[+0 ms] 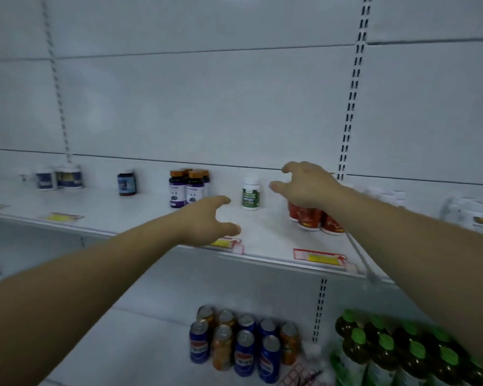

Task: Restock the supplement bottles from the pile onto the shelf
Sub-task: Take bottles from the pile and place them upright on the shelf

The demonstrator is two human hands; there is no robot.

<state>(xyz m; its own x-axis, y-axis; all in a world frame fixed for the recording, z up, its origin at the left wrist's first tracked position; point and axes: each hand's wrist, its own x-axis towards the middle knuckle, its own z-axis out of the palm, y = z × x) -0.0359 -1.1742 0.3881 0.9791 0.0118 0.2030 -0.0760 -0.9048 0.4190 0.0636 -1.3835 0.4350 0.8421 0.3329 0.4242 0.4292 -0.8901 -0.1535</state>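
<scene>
White-capped, the green-labelled bottle point(251, 194) stood on the shelf point(140, 210) between the left hand point(207, 222) at eight o'clock and the right hand point(307, 183) at three, both with fingers spread, holding nothing.

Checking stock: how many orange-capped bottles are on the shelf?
4 orange-capped bottles show, clustered mid-shelf left of the white-capped green-label bottle: two in front, two behind. More may be hidden.

Both arms extended forward, bare forearms entering from the lower corners of the frame. Left hand point(207, 221) at frame center, fingers and thumb spread, holding nothing. Right hand point(307, 185) slightly higher, right of center, fingers splayed and loosely curved, also holding nothing.
</scene>
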